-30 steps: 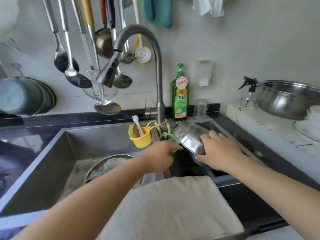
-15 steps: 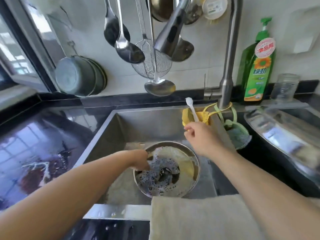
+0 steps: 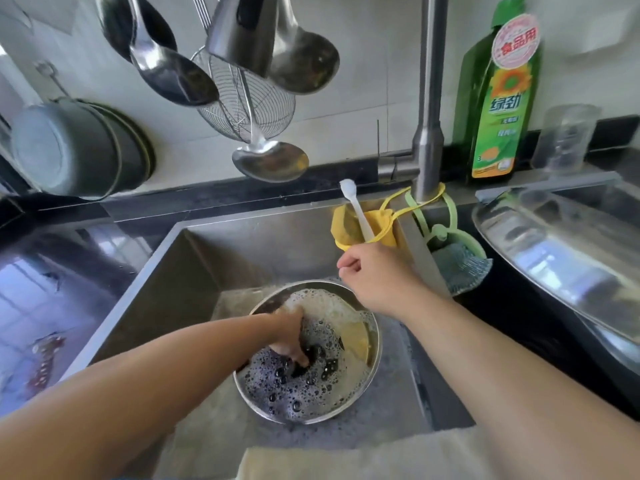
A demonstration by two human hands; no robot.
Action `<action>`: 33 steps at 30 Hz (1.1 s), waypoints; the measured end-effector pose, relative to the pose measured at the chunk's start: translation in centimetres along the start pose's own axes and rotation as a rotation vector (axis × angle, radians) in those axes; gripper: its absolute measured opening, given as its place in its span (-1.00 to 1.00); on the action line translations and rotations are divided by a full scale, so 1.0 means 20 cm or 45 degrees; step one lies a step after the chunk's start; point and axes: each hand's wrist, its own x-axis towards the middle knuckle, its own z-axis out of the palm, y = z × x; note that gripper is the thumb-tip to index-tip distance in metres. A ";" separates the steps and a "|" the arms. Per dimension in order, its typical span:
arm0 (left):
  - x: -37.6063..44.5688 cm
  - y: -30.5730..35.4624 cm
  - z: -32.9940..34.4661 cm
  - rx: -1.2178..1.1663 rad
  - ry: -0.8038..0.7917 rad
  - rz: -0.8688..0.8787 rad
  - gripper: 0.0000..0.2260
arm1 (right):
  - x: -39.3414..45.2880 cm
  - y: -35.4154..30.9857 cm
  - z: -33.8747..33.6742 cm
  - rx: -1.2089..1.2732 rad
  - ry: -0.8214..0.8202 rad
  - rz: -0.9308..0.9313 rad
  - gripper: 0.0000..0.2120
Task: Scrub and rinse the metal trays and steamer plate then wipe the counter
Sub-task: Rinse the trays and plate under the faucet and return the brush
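Head view of a sink point(image 3: 194, 271): the left hand point(image 3: 289, 336) reaches into a soapy round metal bowl point(image 3: 375, 355) on the basin floor, fingers dipped in suds, its grip not discernible; the right hand point(image 3: 375, 275) hovers above the bowl's rim, grip narrow, fingers curled on nothing; a metal tray point(image 3: 554, 258) lies tilted over the right basin.

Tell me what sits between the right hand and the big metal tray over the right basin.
Between the right hand and the metal tray stand the sink divider and the green sponge holder hung from the faucet; above them the way looks open.
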 end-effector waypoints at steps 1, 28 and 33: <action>-0.01 0.01 -0.01 -0.121 0.015 -0.010 -0.08 | 0.00 0.00 0.00 0.003 -0.002 0.005 -0.80; -0.93 -0.39 -0.39 -2.179 0.377 -0.123 -0.86 | 0.28 -0.41 -0.46 0.524 0.322 0.053 -0.39; -0.96 -0.32 -0.38 -2.088 0.415 -0.157 -0.84 | 0.06 -0.74 -0.65 1.459 0.153 -0.435 -0.82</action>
